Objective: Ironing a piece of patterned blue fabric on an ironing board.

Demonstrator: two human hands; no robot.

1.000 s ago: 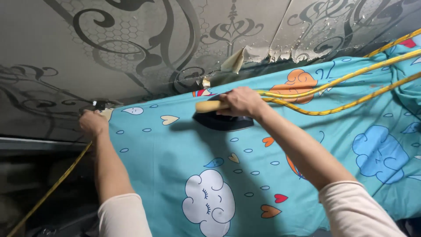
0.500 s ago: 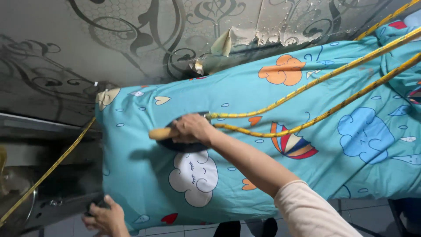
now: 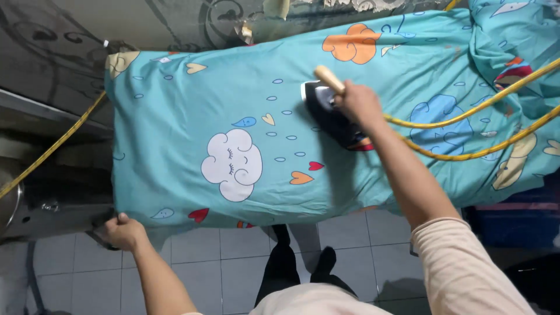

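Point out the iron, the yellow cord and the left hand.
iron [image 3: 328, 114]: head view, dark body beside the wooden handle.
yellow cord [image 3: 466, 156]: head view, lower loop over the sheet.
left hand [image 3: 123, 232]: head view, back of the hand.

The broad middle of the turquoise sheet lies bare from the cloud print to its left end, open room for a hand to sweep. To the right the way is crowded: the dark iron sits there under the right hand, two yellow cords trail across the cloth, and bunched fabric rises at the far corner. The left hand holds the near left corner, just beside the dark ledge.
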